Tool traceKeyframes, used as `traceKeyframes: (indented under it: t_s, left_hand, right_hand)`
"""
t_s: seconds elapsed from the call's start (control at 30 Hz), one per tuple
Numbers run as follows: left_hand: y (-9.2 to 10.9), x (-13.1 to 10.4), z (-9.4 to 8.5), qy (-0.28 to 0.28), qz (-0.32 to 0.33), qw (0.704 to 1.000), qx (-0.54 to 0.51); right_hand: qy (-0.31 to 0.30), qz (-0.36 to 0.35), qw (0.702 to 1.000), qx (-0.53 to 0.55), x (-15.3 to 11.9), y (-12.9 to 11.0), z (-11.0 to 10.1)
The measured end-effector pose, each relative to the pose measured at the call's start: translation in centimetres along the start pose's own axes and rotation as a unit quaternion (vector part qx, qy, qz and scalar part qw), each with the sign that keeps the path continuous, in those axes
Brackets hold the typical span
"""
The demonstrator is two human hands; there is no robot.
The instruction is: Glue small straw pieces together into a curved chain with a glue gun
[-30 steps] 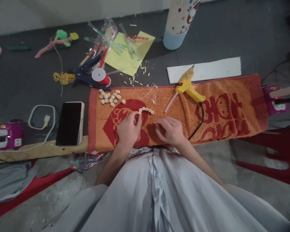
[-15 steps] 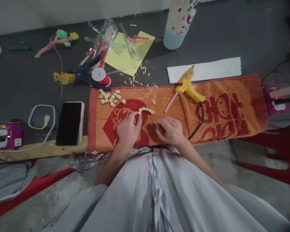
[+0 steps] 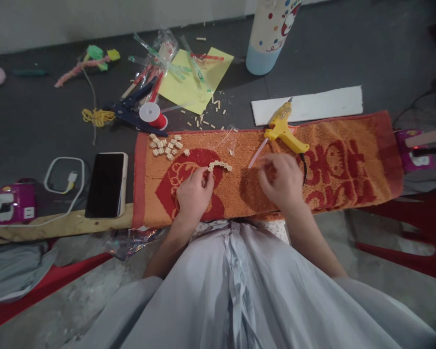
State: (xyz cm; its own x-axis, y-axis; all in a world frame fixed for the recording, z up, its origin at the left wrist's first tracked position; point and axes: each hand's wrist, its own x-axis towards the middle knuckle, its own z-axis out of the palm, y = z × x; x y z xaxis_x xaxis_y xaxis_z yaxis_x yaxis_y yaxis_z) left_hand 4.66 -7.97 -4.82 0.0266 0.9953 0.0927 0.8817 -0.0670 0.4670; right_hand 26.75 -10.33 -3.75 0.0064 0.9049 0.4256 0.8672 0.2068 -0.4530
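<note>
My left hand (image 3: 195, 193) rests on the orange and red towel (image 3: 247, 140), thumb and forefinger pinching one end of a curved chain of small pale wooden pieces (image 3: 220, 166). To the right, my right hand (image 3: 284, 182) is raised over the towel, fingers curled and somewhat blurred; whether anything is in them I cannot see. Just beyond it lies a yellow hot glue gun (image 3: 284, 132) with a clear glue stick (image 3: 257, 153) poking out of its back end. Several little bundles of pale sticks (image 3: 166, 145) sit at the towel's upper left.
A phone (image 3: 106, 185) and a white cable (image 3: 83, 169) lie left. Behind the towel are a red thread spool (image 3: 153, 116), dark blue pliers (image 3: 129, 114), yellow paper (image 3: 218, 65), cut stick bits (image 3: 202, 121), a white strip (image 3: 325, 103) and a tall bottle (image 3: 271, 41).
My right hand has moved right and up, away from the chain and closer to the glue gun. My left hand keeps its pinch on the chain in the same place.
</note>
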Motion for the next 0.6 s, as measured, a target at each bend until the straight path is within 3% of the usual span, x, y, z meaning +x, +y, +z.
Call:
traceKeyframes:
  t_s: [0.17, 0.3, 0.43, 0.6]
  left_hand:
    - [-0.1, 0.0, -0.1, 0.009, -0.019, 0.998, -0.063]
    - [0.0, -0.2, -1.2, -0.008, -0.037, 0.966, -0.257]
    - [0.1, -0.4, -2.1, -0.042, -0.073, 0.874, -0.479]
    - [0.7, -0.7, -2.3, -0.072, -0.102, 0.747, -0.653]
  right_hand:
    - [-0.024, 0.12, 0.976, -0.18, 1.8, 3.4, -1.5]
    - [-0.046, 0.154, 0.964, -0.211, 2.3, 4.7, -1.7]
    - [-0.083, 0.132, 0.968, -0.198, 3.0, 6.2, -1.6]
    - [-0.105, 0.102, 0.971, -0.189, 4.5, 8.2, -1.0]
